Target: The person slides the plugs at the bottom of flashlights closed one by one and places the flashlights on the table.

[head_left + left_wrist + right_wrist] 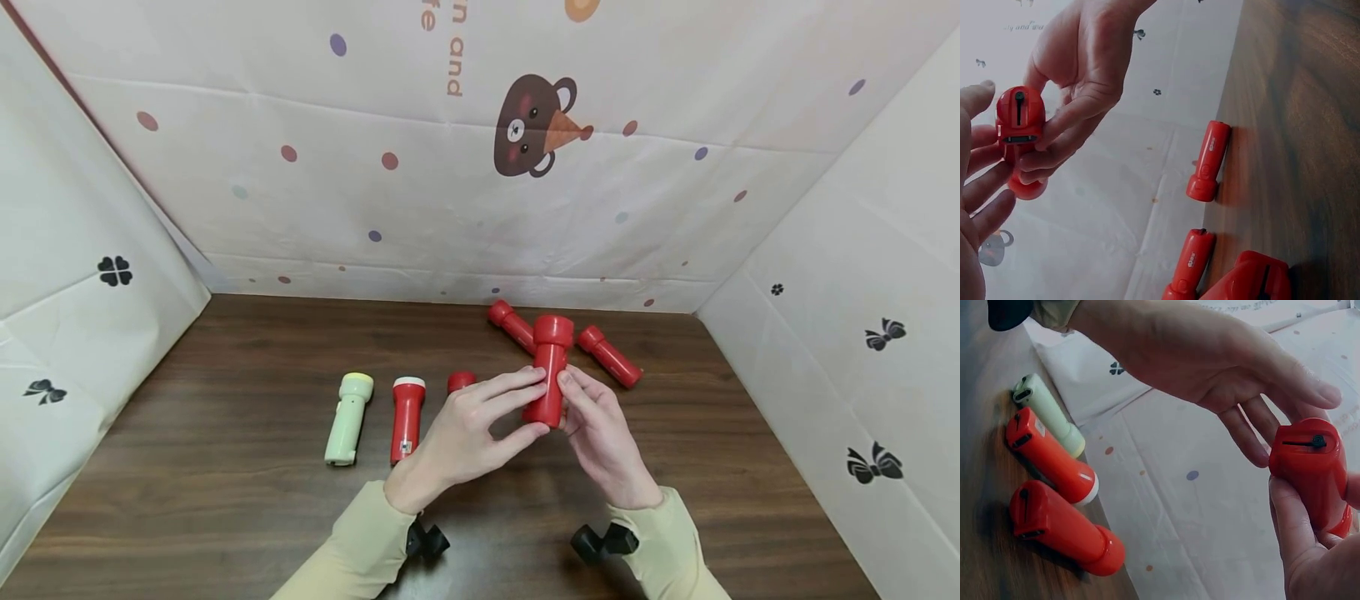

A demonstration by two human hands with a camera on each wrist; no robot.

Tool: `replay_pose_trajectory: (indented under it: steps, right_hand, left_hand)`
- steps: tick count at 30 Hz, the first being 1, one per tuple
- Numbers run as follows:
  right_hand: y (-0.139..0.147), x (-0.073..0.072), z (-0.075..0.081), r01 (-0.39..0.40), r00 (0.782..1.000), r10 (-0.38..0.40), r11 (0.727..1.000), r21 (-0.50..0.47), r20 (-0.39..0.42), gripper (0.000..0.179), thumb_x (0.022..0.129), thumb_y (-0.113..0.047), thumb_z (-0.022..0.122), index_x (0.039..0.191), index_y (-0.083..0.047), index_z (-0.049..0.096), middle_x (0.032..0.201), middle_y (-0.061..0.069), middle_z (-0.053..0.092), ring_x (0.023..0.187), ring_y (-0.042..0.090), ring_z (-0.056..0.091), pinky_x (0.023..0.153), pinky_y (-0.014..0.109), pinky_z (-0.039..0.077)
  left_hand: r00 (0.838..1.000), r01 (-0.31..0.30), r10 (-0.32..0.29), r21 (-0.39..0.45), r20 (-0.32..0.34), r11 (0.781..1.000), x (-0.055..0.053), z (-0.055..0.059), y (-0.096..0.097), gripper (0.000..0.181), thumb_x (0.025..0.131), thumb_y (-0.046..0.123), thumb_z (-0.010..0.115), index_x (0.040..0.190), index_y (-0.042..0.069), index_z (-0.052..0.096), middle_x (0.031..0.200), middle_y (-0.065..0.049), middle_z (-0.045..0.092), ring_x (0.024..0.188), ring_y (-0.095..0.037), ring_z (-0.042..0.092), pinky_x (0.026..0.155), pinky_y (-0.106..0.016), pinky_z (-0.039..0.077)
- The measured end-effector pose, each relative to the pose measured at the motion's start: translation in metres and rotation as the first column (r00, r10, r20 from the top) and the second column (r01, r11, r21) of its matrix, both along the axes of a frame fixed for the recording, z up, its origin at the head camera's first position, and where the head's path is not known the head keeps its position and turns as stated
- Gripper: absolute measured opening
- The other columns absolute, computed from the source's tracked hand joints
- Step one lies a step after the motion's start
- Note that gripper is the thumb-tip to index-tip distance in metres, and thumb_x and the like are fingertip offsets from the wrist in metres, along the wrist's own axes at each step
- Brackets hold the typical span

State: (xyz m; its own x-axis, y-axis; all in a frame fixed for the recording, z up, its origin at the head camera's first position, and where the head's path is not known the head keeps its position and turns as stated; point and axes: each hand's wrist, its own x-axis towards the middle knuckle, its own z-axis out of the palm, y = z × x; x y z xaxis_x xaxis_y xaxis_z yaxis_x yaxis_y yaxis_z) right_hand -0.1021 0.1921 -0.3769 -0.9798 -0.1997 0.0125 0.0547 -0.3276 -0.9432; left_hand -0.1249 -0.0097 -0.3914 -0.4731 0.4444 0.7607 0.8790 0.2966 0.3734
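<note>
Hands are both on one red flashlight (548,372), held upright above the table (225,500). Left hand (471,433) pinches it with thumb and fingertips; right hand (600,437) grips its other side.

1. Three torches lie side by side on the surface (225,400), left of the hands: the leftmost torch (348,418), the middle torch (407,418), then the near torch (461,381), partly behind the left hand (465,437).
2. The held torch (549,371) stands upright above the surface, between the left hand and the right hand (600,437).
3. Behind it lie two more: the rear left torch (512,323) and the rear right torch (609,356).
</note>
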Motion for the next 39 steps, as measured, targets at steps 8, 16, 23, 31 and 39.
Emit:
replay_pose_trajectory:
  steps: [8,16,23,31,39]
  right_hand:
    - [-0.002,-0.003,-0.004,0.08,0.997,-0.077,0.989,0.123,-0.029,0.023,0.111,-0.014,0.051,0.122,-0.022,0.069,0.109,-0.012,0.078,0.089,0.002,0.076,0.079,0.02,0.064]
    - [-0.01,-0.002,-0.004,0.178,0.984,-0.163,0.933,0.312,-0.074,0.04,0.106,-0.009,0.059,0.142,0.008,0.056,0.104,-0.015,0.078,0.089,0.005,0.074,0.08,0.024,0.064]
    - [-0.014,0.0,-0.004,0.231,0.973,-0.203,0.875,0.425,-0.111,0.042,0.102,-0.008,0.065,0.142,0.004,0.06,0.105,-0.017,0.076,0.093,0.006,0.072,0.081,0.021,0.063]
    - [-0.014,0.002,-0.008,0.221,0.971,-0.148,0.848,0.482,-0.186,0.047,0.101,-0.01,0.069,0.146,-0.001,0.059,0.125,0.006,0.076,0.102,0.004,0.075,0.09,0.021,0.062]
    - [-0.016,0.004,-0.01,0.271,0.951,-0.118,0.767,0.581,-0.287,0.05,0.098,-0.012,0.073,0.146,-0.003,0.06,0.134,0.019,0.073,0.102,0.009,0.074,0.091,0.017,0.06]
  left_hand:
    - [0.996,0.037,-0.043,0.078,0.077,0.996,-0.002,-0.002,-0.002,0.042,0.089,0.015,0.084,0.129,0.007,0.074,0.129,-0.009,0.078,0.125,-0.022,0.073,0.103,-0.03,0.061]
    - [0.979,0.007,-0.039,0.161,0.202,0.987,-0.004,-0.001,-0.006,0.039,0.09,0.01,0.081,0.129,0.008,0.074,0.124,-0.008,0.079,0.116,-0.02,0.077,0.099,-0.03,0.063]
    - [0.968,-0.019,-0.027,0.182,0.248,0.983,-0.004,0.0,-0.007,0.039,0.093,0.009,0.079,0.131,0.01,0.073,0.129,-0.008,0.077,0.12,-0.02,0.074,0.101,-0.034,0.063]
    - [0.953,-0.107,0.04,0.209,0.302,0.972,-0.003,0.005,-0.01,0.043,0.094,0.011,0.078,0.136,0.009,0.07,0.14,-0.007,0.071,0.122,-0.021,0.073,0.1,-0.037,0.063]
    - [0.947,-0.136,0.077,0.175,0.311,0.975,-0.008,0.018,-0.013,0.047,0.094,0.013,0.079,0.139,0.009,0.068,0.143,-0.009,0.069,0.131,-0.024,0.069,0.103,-0.041,0.062]
